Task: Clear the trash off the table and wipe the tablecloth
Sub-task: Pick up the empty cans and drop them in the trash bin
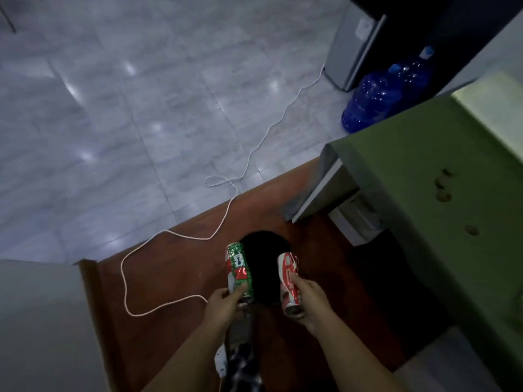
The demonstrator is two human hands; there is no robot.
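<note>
My left hand [223,302] grips a crushed green and red can [238,268] by its lower end. My right hand [310,299] grips a crushed red and white can [289,278] the same way. Both cans hang over a dark round bin [266,267] that stands on the floor between them. To the right is the table under a green tablecloth [418,171], with a few small brown scraps [443,190] lying on it.
A white cable [226,213] snakes over the grey tiles and the reddish-brown floor strip. Two blue water jugs [370,106] and a grey cabinet [353,43] stand at the back right. A pale surface [42,321] fills the lower left. A white power strip [220,360] lies under my left arm.
</note>
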